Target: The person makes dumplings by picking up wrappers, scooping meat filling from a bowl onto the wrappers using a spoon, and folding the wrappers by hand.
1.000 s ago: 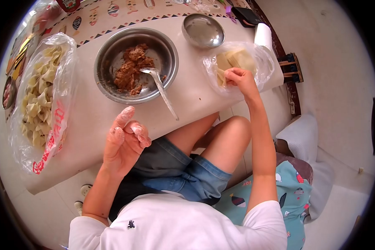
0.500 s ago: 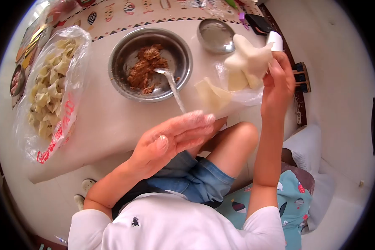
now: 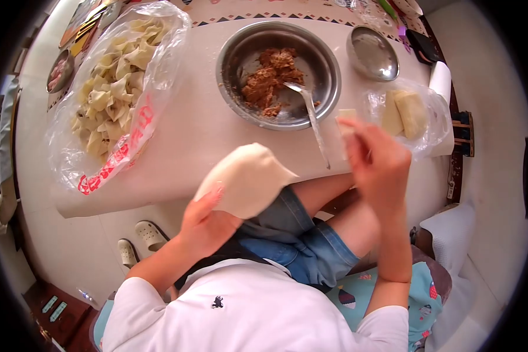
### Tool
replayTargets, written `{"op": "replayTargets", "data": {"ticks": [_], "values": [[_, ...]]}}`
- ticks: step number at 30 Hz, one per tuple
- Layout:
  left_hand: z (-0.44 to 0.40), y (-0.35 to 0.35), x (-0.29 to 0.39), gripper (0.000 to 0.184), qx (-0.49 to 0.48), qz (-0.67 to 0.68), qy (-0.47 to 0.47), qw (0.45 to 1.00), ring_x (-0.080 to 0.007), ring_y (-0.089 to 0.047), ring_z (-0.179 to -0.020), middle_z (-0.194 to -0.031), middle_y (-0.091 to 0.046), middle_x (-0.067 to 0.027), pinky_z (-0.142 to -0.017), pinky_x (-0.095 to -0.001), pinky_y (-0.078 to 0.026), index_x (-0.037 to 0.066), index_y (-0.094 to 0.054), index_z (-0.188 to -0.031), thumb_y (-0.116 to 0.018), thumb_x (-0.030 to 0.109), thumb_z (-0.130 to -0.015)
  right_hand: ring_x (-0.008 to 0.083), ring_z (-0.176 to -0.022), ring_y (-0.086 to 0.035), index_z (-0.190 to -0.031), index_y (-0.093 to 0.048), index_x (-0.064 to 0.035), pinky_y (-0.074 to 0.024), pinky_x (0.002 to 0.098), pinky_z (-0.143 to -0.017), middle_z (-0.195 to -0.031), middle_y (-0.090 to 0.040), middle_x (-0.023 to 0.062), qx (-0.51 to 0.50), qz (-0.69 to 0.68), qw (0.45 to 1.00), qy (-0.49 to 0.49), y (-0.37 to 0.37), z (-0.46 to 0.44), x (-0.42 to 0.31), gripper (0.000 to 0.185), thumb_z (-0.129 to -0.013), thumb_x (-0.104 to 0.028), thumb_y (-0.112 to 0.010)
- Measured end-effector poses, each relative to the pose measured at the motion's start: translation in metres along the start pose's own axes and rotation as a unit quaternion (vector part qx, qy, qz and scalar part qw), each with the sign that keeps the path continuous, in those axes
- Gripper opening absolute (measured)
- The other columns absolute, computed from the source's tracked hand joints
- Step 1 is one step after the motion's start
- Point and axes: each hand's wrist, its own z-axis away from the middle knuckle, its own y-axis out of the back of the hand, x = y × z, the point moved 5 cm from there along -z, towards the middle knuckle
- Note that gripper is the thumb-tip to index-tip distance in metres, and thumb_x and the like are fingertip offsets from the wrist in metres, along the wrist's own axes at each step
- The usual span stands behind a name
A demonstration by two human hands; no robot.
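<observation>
My left hand (image 3: pixel 208 226) holds a pale wonton wrapper (image 3: pixel 243 182), thumb on top and fingers beneath; whether it is one sheet or a stack I cannot tell. My right hand (image 3: pixel 372 155), slightly blurred, is raised to the right of the spoon with its fingers pinched together. A small pale dough piece (image 3: pixel 346 112) shows at its fingertips; I cannot tell if it is gripped or lies behind. Beyond the hands, a steel bowl (image 3: pixel 224 88) contains reddish-brown minced filling (image 3: pixel 273 79) and a metal spoon (image 3: pixel 314 123) leaning on the rim.
Folded wontons (image 3: pixel 114 97) fill a clear plastic bag (image 3: pixel 64 149) on the left. More wrappers (image 3: pixel 410 111) lie in plastic on the right, near a small steel bowl (image 3: pixel 374 54). A black object (image 3: pixel 421 47) and white roll (image 3: pixel 440 82) stand at the table's right edge.
The wrapper has passed from my right hand to my left. My right hand has moved inward and lower, its fingers now pinched. The view has shifted, so the table things appear farther right.
</observation>
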Motion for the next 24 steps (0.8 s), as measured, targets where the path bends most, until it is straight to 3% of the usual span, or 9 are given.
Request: {"op": "replayTargets", "data": {"ticks": [1,3,5,7,10,13,16,20,24], "values": [[0.005,0.008,0.011,0.051,0.006,-0.068,-0.013,0.998,-0.0206,-0.042,-0.119,-0.129,-0.044,-0.008,-0.096,-0.034,-0.034,0.004,-0.031,-0.133,-0.043,0.029,-0.091,0.0158,-0.05,-0.049,-0.102,-0.063,-0.01,-0.0416,0.0269,-0.046,-0.067,-0.056,0.0058,-0.005,0.014,0.999,0.037,-0.006,-0.004,0.017,0.035,-0.068,0.001,-0.065],[0.012,0.023,0.029,0.049,0.018,-0.202,-0.039,0.978,-0.0224,-0.044,-0.118,-0.128,-0.044,-0.0109,-0.099,-0.0358,-0.033,0.002,-0.032,-0.132,-0.042,0.028,-0.091,0.0179,-0.059,-0.053,-0.104,-0.061,-0.0123,-0.0444,0.029,-0.05,-0.07,-0.055,0.0033,-0.039,0.032,0.991,0.123,-0.021,-0.006,0.018,0.038,-0.067,-0.005,-0.066],[0.009,0.022,0.029,0.055,-0.008,-0.134,-0.006,0.991,-0.0285,-0.047,-0.113,-0.121,-0.047,-0.0125,-0.097,-0.0424,-0.035,0.001,-0.029,-0.132,-0.043,0.031,-0.089,0.0188,-0.065,-0.054,-0.106,-0.06,-0.0122,-0.0454,0.03,-0.053,-0.07,-0.051,0.001,-0.05,0.02,0.972,0.23,-0.04,0.0,0.013,0.044,-0.063,-0.008,-0.068],[0.0,0.014,0.03,0.057,-0.069,-0.033,0.012,0.997,-0.0347,-0.045,-0.113,-0.115,-0.047,-0.0166,-0.093,-0.0497,-0.038,-0.001,-0.027,-0.132,-0.045,0.03,-0.086,0.0187,-0.064,-0.054,-0.105,-0.061,-0.0107,-0.0453,0.0301,-0.053,-0.071,-0.053,0.0016,-0.025,0.024,0.972,0.234,-0.043,-0.003,0.012,0.042,-0.063,-0.006,-0.069],[-0.012,0.005,0.029,0.059,-0.106,0.104,-0.009,0.989,-0.0355,-0.037,-0.121,-0.124,-0.04,-0.022,-0.098,-0.0509,-0.034,-0.002,-0.025,-0.133,-0.046,0.026,-0.085,0.0189,-0.063,-0.055,-0.101,-0.063,-0.009,-0.0452,0.03,-0.054,-0.071,-0.056,0.0026,0.03,-0.006,0.979,0.2,-0.031,-0.017,0.01,0.038,-0.064,-0.004,-0.07],[-0.018,0.009,0.027,0.057,-0.042,0.125,-0.014,0.991,-0.0322,-0.031,-0.127,-0.139,-0.025,-0.021,-0.106,-0.0453,-0.026,-0.005,-0.025,-0.132,-0.044,0.024,-0.087,0.019,-0.063,-0.055,-0.097,-0.064,-0.0079,-0.0455,0.0298,-0.054,-0.071,-0.059,0.0038,0.035,-0.059,0.978,0.197,-0.028,-0.026,0.002,0.032,-0.066,-0.004,-0.069],[-0.028,0.016,0.022,0.056,0.0,0.211,0.011,0.977,-0.0328,-0.03,-0.128,-0.139,-0.026,-0.0214,-0.106,-0.0464,-0.024,-0.006,-0.024,-0.132,-0.042,0.021,-0.087,0.0192,-0.062,-0.055,-0.096,-0.065,-0.0074,-0.0455,0.03,-0.055,-0.072,-0.059,0.0045,0.01,-0.093,0.975,0.201,-0.037,-0.022,0.003,0.029,-0.067,-0.004,-0.069],[-0.042,0.017,0.019,0.051,0.007,0.201,-0.003,0.979,-0.0331,-0.032,-0.126,-0.136,-0.031,-0.0212,-0.107,-0.0461,-0.024,-0.006,-0.025,-0.132,-0.037,0.019,-0.089,0.0187,-0.062,-0.055,-0.095,-0.065,-0.0071,-0.0449,0.0292,-0.054,-0.073,-0.061,0.0052,-0.026,-0.131,0.969,0.208,-0.036,-0.017,0.01,0.026,-0.069,-0.005,-0.068],[-0.056,0.011,0.014,0.048,0.002,0.2,-0.001,0.98,-0.0336,-0.034,-0.125,-0.134,-0.034,-0.0215,-0.106,-0.0471,-0.025,-0.008,-0.026,-0.13,-0.033,0.019,-0.091,0.0175,-0.063,-0.056,-0.094,-0.066,-0.0075,-0.0443,0.0278,-0.054,-0.074,-0.061,0.0058,-0.043,-0.179,0.972,0.146,-0.026,-0.011,0.015,0.022,-0.072,-0.007,-0.066]]}}
